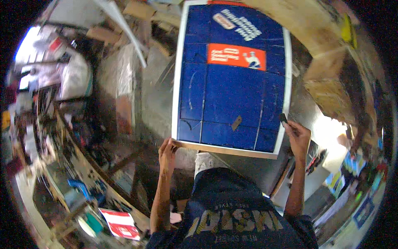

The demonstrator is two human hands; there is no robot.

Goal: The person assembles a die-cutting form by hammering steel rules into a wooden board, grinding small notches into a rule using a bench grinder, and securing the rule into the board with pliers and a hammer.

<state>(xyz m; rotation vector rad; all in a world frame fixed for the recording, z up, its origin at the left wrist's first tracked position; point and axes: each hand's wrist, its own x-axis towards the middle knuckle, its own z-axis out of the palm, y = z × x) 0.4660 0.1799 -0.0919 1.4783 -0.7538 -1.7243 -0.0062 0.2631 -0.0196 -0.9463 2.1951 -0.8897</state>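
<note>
The step in hand looks like handling and squaring up the blue board (pixel 232 95), a white-framed panel that lies straight ahead of the person, its near edge a bare wooden strip (pixel 224 151). The left hand (pixel 167 152) is at the board's near left corner, its fingers bent and apparently pinching the frame there. The right hand (pixel 298 135) is beside the board's right edge, above the near right corner, with thumb and fingers closed on a small dark block (pixel 283 118); the block meets or overlaps the frame, but I cannot tell whether it presses on it. On the board's face are an orange sticker (pixel 236 57) toward the far end and a brown tag (pixel 236 123) toward the near end. To the right of the board's far half is a pale wooden box (pixel 331 93); to its left, a white strip (pixel 130 35) slants down. My judgement is that the next move calls for a steady left corner while the block is lined up against the right edge.
</note>
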